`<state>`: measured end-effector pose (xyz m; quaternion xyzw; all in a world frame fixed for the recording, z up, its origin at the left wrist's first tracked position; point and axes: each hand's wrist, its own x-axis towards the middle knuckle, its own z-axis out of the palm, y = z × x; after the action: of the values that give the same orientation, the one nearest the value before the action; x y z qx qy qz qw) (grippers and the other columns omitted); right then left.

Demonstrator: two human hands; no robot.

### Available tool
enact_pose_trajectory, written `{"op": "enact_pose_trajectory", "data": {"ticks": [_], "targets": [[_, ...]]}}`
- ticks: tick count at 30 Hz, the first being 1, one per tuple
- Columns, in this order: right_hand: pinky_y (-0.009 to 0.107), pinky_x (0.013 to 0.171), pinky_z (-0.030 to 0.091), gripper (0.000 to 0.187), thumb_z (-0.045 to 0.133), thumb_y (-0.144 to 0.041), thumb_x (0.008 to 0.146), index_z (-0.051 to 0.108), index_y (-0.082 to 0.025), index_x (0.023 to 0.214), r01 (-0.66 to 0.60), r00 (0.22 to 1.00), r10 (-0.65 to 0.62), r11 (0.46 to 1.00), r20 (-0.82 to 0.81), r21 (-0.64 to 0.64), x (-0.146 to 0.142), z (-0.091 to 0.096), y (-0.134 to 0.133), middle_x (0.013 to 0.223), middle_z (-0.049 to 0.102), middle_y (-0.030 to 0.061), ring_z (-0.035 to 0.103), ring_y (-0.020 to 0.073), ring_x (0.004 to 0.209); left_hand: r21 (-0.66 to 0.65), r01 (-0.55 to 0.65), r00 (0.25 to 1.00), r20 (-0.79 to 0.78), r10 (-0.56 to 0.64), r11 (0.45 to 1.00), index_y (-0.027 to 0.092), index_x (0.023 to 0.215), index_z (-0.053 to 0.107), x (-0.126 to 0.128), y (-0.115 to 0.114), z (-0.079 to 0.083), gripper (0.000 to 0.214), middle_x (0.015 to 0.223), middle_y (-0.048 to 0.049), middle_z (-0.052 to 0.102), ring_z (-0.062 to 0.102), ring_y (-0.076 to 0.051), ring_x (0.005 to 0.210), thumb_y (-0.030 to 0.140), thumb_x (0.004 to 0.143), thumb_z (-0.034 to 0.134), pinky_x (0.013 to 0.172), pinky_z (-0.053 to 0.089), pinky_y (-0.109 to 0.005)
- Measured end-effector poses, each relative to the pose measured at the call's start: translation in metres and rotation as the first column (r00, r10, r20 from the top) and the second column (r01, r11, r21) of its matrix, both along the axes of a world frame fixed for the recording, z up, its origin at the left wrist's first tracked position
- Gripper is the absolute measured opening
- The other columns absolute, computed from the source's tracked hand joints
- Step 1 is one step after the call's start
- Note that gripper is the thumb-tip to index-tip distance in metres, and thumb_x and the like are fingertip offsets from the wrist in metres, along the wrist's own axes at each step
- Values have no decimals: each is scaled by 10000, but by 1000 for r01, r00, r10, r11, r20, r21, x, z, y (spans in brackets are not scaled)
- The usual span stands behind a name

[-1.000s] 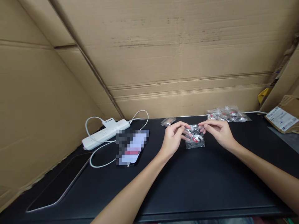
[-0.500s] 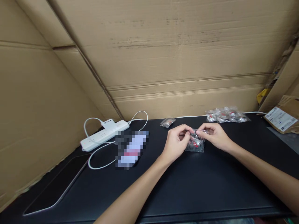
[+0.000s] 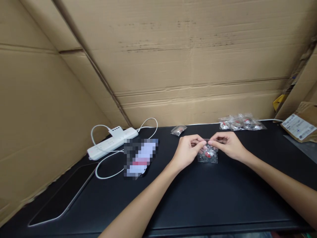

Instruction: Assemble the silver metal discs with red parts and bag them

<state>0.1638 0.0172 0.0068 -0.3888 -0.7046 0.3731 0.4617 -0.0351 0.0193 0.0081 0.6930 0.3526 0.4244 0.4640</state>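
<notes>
A small clear plastic bag with a shiny round item and a red mark inside lies on the black tabletop. My left hand pinches its top edge from the left, thumb against fingers. From the right, my right hand pinches the same edge, its fingertips close to those of the left. The fingers cover part of the bag's upper end. Farther back, another small clear bag lies by itself, left of my hands.
Several similar bags lie in a pile at the back right. A labelled brown package stands at the right edge. On the left are a white power strip with cables, a blurred-out item and a dark tablet-like slab. Cardboard walls enclose the table.
The fingertips of both hands have come to the bag's top edge, and the bag shows flatter and less covered. The whole view has shifted slightly.
</notes>
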Motion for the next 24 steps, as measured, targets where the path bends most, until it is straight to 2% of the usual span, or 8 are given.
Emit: {"op": "enact_pose_trajectory", "data": {"ticks": [3, 10, 24], "targets": [[296, 560, 533, 204, 791, -388, 757, 758, -189, 782, -59, 997, 55, 993, -45, -99, 6, -3, 5, 657, 705, 26, 622, 145, 547, -59, 40, 999, 15, -39, 997, 135, 823, 708, -3, 3, 1, 212, 743, -75, 721, 700, -192, 675, 345, 837, 693, 638, 580, -311], [306, 645, 601, 210, 801, -348, 754, 790, -184, 885, -172, 982, 149, 957, -114, -232, 18, -6, 13, 719, 770, 51, 715, 167, 613, -128, 101, 994, -40, -107, 987, 114, 877, 734, -12, 11, 3, 234, 786, -87, 735, 691, -162, 699, 343, 852, 690, 656, 560, -270], [305, 663, 606, 217, 788, -330, 778, 775, -182, 937, -188, 973, 146, 950, -177, -248, 17, -4, 11, 732, 766, 49, 718, 159, 632, -139, 109, 992, -46, -116, 984, 103, 926, 732, -16, 15, 4, 212, 814, -96, 737, 695, -160, 727, 298, 870, 669, 664, 563, -263]]}}
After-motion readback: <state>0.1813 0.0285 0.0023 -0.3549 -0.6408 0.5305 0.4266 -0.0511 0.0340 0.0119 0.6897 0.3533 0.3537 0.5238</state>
